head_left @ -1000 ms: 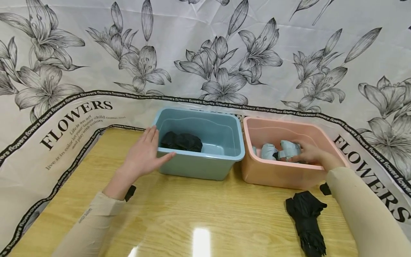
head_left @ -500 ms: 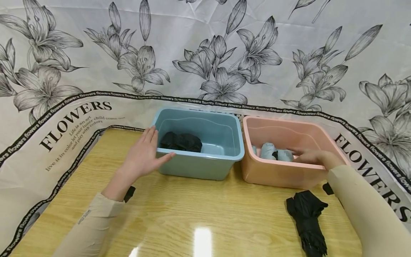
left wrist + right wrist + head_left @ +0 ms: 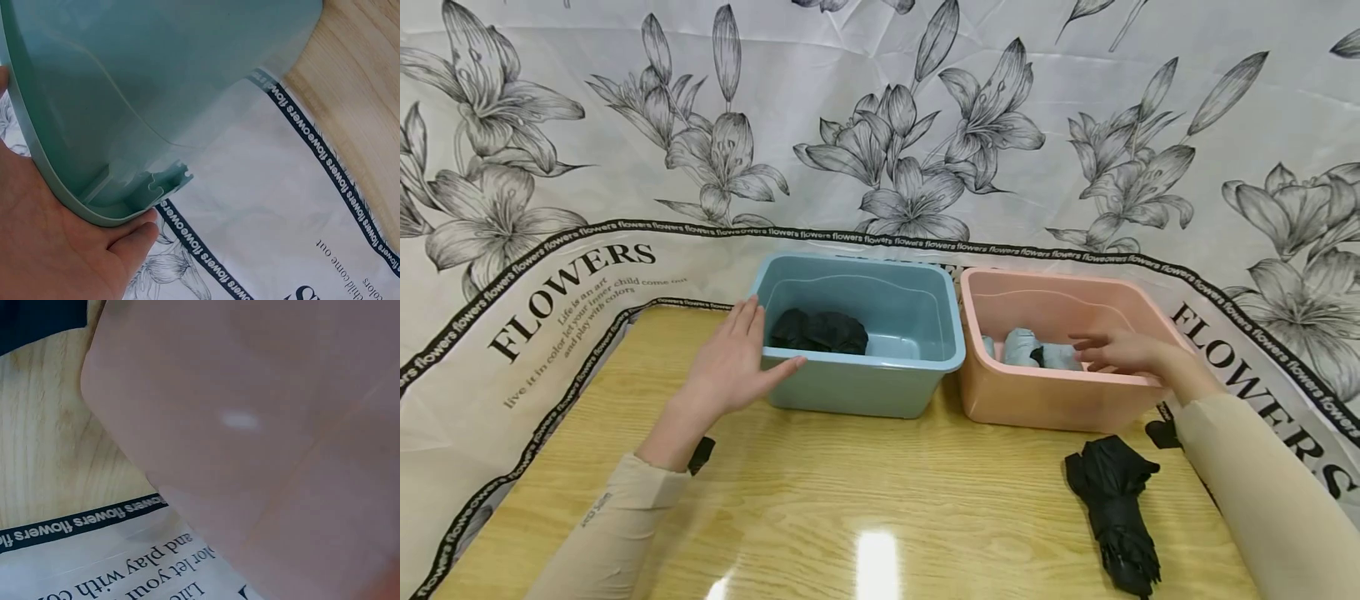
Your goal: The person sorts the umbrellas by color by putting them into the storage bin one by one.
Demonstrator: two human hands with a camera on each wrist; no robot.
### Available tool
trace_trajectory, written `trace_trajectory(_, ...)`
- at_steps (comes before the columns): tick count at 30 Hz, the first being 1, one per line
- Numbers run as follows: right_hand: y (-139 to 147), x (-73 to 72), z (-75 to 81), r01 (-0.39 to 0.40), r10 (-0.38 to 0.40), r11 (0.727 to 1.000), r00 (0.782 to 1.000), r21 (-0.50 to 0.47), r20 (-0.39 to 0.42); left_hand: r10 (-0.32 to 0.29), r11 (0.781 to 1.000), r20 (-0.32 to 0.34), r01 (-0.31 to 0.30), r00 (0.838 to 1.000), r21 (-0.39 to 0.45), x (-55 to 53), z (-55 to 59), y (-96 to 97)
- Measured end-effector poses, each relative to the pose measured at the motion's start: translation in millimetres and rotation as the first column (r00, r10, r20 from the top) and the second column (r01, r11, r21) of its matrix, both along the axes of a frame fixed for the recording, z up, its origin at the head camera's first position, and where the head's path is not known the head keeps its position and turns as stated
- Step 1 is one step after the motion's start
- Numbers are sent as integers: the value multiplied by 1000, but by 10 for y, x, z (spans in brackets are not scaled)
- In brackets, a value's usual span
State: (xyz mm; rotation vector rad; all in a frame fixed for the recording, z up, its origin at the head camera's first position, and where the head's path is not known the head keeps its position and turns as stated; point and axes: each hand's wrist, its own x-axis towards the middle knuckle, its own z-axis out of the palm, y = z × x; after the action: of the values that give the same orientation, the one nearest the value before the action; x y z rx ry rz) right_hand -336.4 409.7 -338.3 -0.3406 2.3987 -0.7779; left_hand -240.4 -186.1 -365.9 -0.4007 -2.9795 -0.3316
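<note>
My left hand (image 3: 727, 364) rests with straight fingers against the near left corner of the blue bin (image 3: 850, 387). In the left wrist view, the palm and thumb lie along the bin's rim (image 3: 100, 220). Inside that bin is a bunched black cloth bundle (image 3: 820, 332). Over the pink bin (image 3: 1045, 402), my right hand (image 3: 1120, 351) hovers with loosely extended fingers and holds nothing. Just left of its fingertips, light blue folded bundles (image 3: 1022, 347) lie in the pink bin, partly hidden by the front wall. The right wrist view shows mostly the pink bin's outer wall (image 3: 237, 475).
A black folded umbrella (image 3: 1114, 512) lies on the wooden table (image 3: 820, 500) in front of the pink bin. Small black pieces show by the left wrist (image 3: 702, 455) and by the right sleeve (image 3: 1163, 433). Behind the bins hangs a white flower-print cloth (image 3: 880, 125).
My right hand let go of a light blue bundle, which now lies in the pink bin, and has drawn slightly up from it. The left hand has stayed on the blue bin.
</note>
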Motion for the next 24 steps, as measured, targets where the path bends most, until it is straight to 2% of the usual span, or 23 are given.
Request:
trace_trajectory(2, -29, 92, 34, -10, 9, 1000, 996, -5, -93, 2, 1000, 0, -2, 1000, 1, 3, -8, -1)
trace_trajectory(4, -58, 195, 66, -11, 13, 1000, 978, 7, -209, 1, 1000, -2, -1, 1000, 1, 5, -13, 1)
trace_trajectory(7, -93, 335, 98, 2, 9, 1000, 925, 29, -379, 0, 1000, -6, 0, 1000, 3, 2, -19, 1)
trace_trajectory(9, -119, 427, 123, 25, -12, 999, 888, 21, -459, 2, 1000, -8, -2, 1000, 4, 0, -21, -1)
trace_trajectory(12, -147, 574, 133, 50, -55, 998, 839, -25, -542, 5, 1000, 0, -5, 1000, 8, -3, -25, -1)
trace_trajectory(18, -228, 865, 75, 97, -155, 988, 716, -123, -681, 3, 1000, -4, -3, 1000, 7, -1, -22, 1)
trace_trajectory(21, -275, 1002, 21, 115, -232, 971, 658, -209, -717, 1, 1000, -8, -1, 1000, 6, 2, -19, 6)
trace_trajectory(24, -303, 1137, -41, 131, -322, 943, 594, -307, -737, -1, 1000, -9, 1, 1000, 6, 2, -20, 10)
